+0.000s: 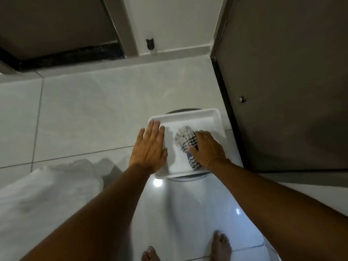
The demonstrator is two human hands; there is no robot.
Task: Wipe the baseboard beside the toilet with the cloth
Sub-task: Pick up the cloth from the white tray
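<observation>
At the far left a heap of white fabric point(47, 187) lies on the floor point(94, 110) just beside your left forearm; if you swing that arm wide or step back carelessly, you could drag it or catch a foot in it on what looks like glossy, possibly slick tile.

Your left hand point(149, 147) lies flat with its fingers spread and straight, pressing on the left rim of the white tray point(212, 113) and holding nothing. The tray seems to sit on a round, darker-edged stand that shows only as slivers above and below it, so I cannot tell how well it is seated. Lean too hard on that one edge and the tray may tip or slide off.

Inside the tray, toward its right half, lies the cloth point(183, 137), a crumpled grey piece with blue checks. Your right hand point(206, 147) rests over its right side, fingers curled down onto it; whether they have actually closed round the fabric is hidden. If you lift with only a loose pinch, the cloth may unfold, trail, or drop back, and it could pull the light tray along with it.

The toilet is not in view here, and the only baseboard visible is the pale strip point(180, 50) at the foot of the far wall, well apart from the tray. On the right, the dark door point(282, 91) stands near your right arm, so a quick lift could knock your elbow against it.
</observation>
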